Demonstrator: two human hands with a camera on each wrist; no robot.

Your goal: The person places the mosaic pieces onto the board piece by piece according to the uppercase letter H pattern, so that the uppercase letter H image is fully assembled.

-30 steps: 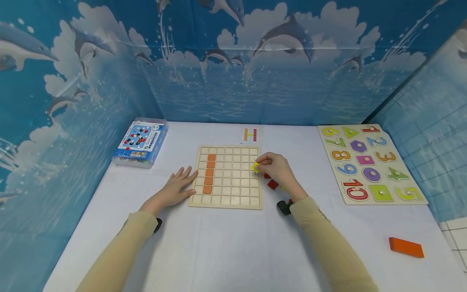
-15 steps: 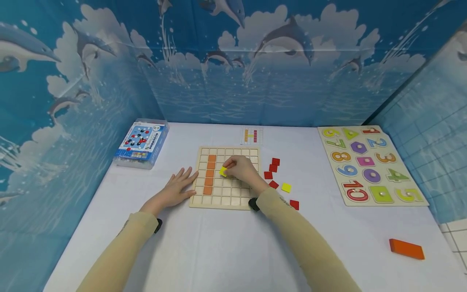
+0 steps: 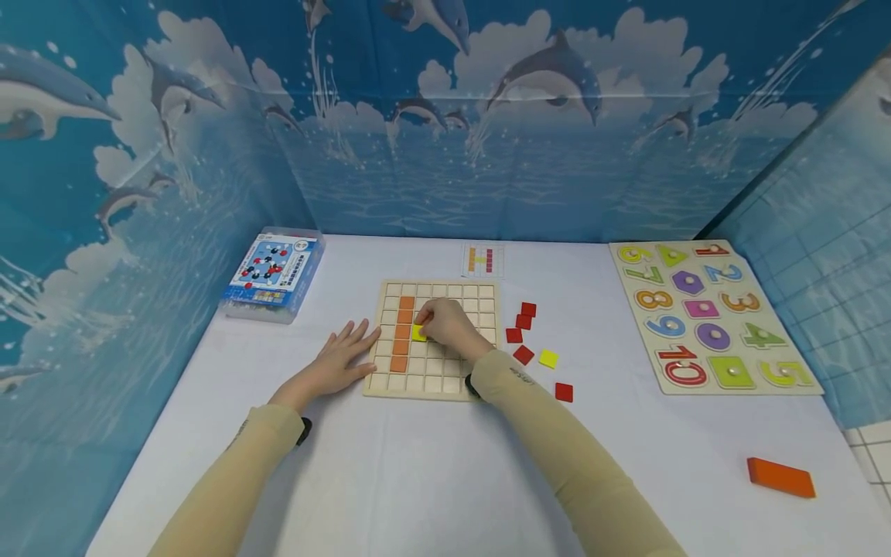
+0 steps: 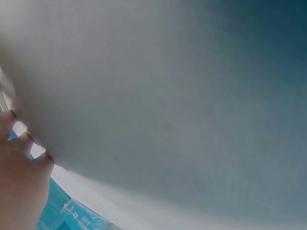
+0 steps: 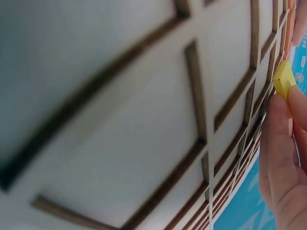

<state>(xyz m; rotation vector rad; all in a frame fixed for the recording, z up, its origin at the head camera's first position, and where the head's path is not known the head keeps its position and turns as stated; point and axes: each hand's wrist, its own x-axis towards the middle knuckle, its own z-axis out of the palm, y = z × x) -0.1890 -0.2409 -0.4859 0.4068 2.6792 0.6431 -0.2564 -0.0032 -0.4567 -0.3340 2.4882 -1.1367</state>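
A wooden grid board (image 3: 431, 385) lies on the white table, with a column of several orange tiles (image 3: 401, 348) set into its left part. My right hand (image 3: 448, 326) pinches a yellow tile (image 3: 418, 333) just right of the orange column, about halfway down it. In the right wrist view the yellow tile (image 5: 284, 76) is tilted between thumb and fingers, close over the grid's ridges. My left hand (image 3: 339, 362) lies flat with spread fingers, fingertips at the board's left edge. The left wrist view shows part of that hand (image 4: 21, 182) beside white cloth.
Several red tiles (image 3: 524, 354) and one yellow tile (image 3: 548, 359) lie right of the board. Behind it is a small pattern card (image 3: 483, 261). A boxed set (image 3: 274, 275) stands back left, a number puzzle board (image 3: 713, 317) at right, and an orange block (image 3: 781, 477) front right.
My right hand has carried the yellow tile leftward from the board's right edge and lowered it beside the orange column. The left hand has stayed in place.
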